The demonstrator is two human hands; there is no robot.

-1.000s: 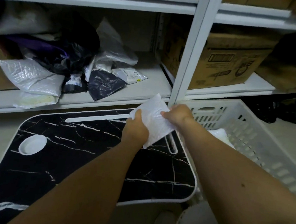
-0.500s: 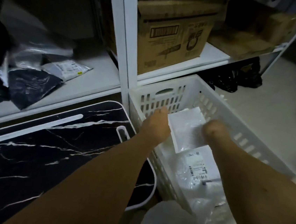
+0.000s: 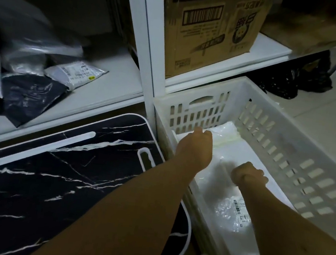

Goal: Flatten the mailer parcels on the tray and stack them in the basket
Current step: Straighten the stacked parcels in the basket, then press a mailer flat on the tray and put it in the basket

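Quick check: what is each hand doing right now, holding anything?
Left hand: inside the basket over the white mailer, fingers curled down; a grip cannot be told.
Right hand: also in the basket, fingers hidden; cannot be told.

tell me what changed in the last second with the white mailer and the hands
Both hands carried the white mailer rightward off the tray and lowered it into the basket. The left hand and right hand now press on it. The labelled parcel stayed put.
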